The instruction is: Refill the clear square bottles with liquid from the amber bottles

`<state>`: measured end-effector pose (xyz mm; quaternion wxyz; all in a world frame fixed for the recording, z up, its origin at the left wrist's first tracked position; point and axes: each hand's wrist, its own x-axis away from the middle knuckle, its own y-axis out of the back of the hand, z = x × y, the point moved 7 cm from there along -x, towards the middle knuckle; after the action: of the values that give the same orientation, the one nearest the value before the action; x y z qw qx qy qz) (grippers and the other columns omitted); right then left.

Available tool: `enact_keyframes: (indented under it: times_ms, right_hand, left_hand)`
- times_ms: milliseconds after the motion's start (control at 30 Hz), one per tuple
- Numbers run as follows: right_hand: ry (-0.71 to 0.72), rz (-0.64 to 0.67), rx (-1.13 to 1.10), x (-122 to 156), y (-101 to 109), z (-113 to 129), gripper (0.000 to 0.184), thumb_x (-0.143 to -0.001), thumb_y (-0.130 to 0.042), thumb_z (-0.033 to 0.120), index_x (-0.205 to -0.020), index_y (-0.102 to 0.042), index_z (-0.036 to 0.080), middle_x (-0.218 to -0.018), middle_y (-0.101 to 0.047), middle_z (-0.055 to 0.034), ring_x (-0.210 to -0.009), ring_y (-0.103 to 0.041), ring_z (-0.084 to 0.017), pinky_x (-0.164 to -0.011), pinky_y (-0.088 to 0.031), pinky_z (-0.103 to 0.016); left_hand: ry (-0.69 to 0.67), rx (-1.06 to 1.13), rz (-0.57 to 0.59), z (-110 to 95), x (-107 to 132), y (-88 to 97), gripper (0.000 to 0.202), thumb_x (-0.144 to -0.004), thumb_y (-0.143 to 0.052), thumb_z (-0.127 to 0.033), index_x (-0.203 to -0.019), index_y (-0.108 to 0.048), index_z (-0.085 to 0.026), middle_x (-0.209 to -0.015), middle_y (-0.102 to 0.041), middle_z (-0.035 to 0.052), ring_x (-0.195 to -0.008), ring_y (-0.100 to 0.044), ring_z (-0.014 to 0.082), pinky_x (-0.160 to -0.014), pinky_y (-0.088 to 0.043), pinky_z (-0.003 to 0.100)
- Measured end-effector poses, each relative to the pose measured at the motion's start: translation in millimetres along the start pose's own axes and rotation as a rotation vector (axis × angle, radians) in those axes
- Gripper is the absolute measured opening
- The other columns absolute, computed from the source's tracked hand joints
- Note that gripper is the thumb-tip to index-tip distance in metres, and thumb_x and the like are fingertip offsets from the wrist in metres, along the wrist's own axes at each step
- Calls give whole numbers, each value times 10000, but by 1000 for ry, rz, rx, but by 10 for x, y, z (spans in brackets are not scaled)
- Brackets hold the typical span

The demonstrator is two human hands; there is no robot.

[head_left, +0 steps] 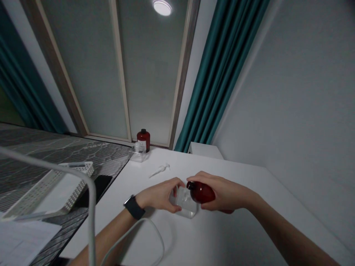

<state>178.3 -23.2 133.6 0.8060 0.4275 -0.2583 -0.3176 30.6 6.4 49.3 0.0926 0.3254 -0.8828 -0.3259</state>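
My right hand (222, 192) is closed round a dark red bottle (202, 192), tipped on its side with its black neck pointing left over a clear plastic container (185, 205). My left hand (159, 195) grips the left side of that clear container, which rests on the white table (222, 236). A dark watch sits on my left wrist (134, 207).
A second red bottle (143, 140) and a small clear box (138, 152) stand at the table's far edge. A white pump head (160, 170) lies behind my hands. A white cable (88, 207) loops at the front left beside a white mesh tray (50, 188). Teal curtains hang behind.
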Motion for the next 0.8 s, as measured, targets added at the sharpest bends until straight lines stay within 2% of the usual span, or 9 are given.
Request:
enact_keyframes:
  times_ms: [133, 333, 467, 633, 800]
  right_hand:
    - [-28, -173, -208, 55, -91, -240, 800, -700, -733, 194, -1432, -431, 313, -1446, -487, -62, -1308, -499, -269, -1125, -375, -439]
    - [-141, -395, -466, 141, -287, -613, 920, -675, -714, 193, -1491, -297, 276, -1493, -444, -108, -1340, -479, -300, -1151, -328, -507]
    - [-122, -520, -537, 160, -389, -772, 849, -670, -690, 216, -1438, -330, 257, -1525, -393, -117, -1416, -382, -310, -1192, -250, -517]
    - [-100, -675, -609, 184, -502, -882, 746, -671, -675, 240, -1356, -380, 250, -1423, -470, -121, -1335, -463, -309, -1163, -301, -526]
    - [-162, -788, -611, 198, -621, -902, 732, -658, -694, 225, -1326, -397, 251, -1369, -507, -114, -1296, -493, -315, -1148, -327, -531]
  left_hand:
    - [-25, 18, -3, 2, 6, 17, 618, -671, -755, -228, -1242, -521, -186, -1055, -595, 48, -892, -586, 216, -822, -506, 350]
    - [-59, 45, -22, -1, 20, 80, 632, -692, -689, -172, -1293, -504, -225, -1160, -563, 52, -998, -576, 221, -871, -509, 341]
    - [-60, 66, -51, 61, 26, 133, 608, -705, -674, -160, -1284, -502, -221, -1178, -564, 52, -1016, -572, 218, -913, -496, 358]
    - [-51, 80, -46, 127, 21, 173, 485, -755, -645, -162, -1228, -550, -210, -1109, -613, 40, -985, -582, 208, -862, -490, 337]
    - [-50, 47, -83, 130, -1, 206, 278, -862, -581, -227, -1138, -600, -192, -1036, -657, 43, -917, -606, 199, -816, -492, 326]
